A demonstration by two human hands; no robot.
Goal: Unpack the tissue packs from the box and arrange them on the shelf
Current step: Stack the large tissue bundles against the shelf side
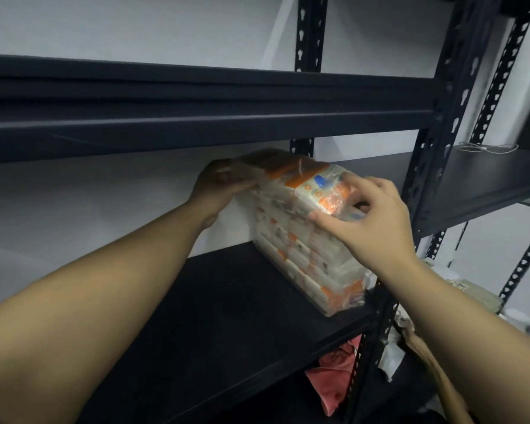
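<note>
A plastic-wrapped bundle of tissue packs point(300, 237), white with orange marks, stands on its end at the right end of the dark shelf board point(214, 304). My left hand point(218, 186) grips its far top corner under the upper shelf. My right hand point(371, 215) rests on its near top end, with the fingers on the crinkled wrap. The bundle's base touches the shelf board. The box is out of sight.
The upper shelf beam point(196, 111) runs close above the bundle. A black slotted upright point(432, 166) stands just right of it. A neighbouring shelf point(487, 179) lies further right. Below are red cloth point(334, 377), brown paper point(435, 371) and clutter.
</note>
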